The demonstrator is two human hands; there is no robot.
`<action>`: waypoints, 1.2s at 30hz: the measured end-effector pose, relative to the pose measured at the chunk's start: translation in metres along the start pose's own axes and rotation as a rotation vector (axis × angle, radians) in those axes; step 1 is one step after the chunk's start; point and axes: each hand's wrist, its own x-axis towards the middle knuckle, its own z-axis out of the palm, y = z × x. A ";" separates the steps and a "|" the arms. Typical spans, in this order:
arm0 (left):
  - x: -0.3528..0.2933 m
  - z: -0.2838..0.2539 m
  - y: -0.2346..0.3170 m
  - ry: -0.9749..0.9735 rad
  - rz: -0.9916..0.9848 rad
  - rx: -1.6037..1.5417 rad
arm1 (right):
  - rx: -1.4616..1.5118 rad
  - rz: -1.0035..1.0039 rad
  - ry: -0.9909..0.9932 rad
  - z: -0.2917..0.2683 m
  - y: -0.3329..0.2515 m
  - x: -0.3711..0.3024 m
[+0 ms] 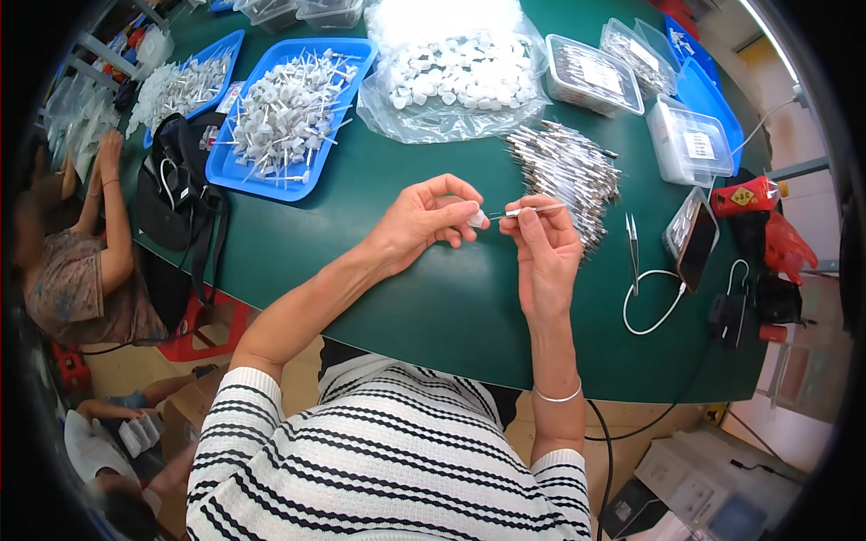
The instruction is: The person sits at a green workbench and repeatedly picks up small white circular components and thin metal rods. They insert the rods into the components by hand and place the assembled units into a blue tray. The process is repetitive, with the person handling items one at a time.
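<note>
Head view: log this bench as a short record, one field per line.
Left hand: pinching a small white piece
Right hand: holding a slim rod, its thin end toward the white piece; contact unclear
Surface: green table
Back left: blue tray heaped with stemmed white parts
Back centre: clear bag of white pieces
Right: pile of slim rods, then tweezers

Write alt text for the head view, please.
The left hand holds a small white piece and the right hand a slender wire-tipped rod pointing toward it, over a green table. Nearby are a plastic bag of white pieces, a pile of rods and a blue tray.
</note>
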 end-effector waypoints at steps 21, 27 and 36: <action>-0.003 0.003 -0.005 0.029 0.058 0.157 | -0.051 -0.084 -0.027 0.011 0.007 -0.003; -0.006 0.009 -0.007 -0.024 0.183 0.255 | 0.043 -0.017 0.014 0.007 0.010 -0.003; -0.001 -0.002 -0.005 0.002 -0.100 -0.041 | -0.176 -0.159 0.032 0.011 0.004 -0.005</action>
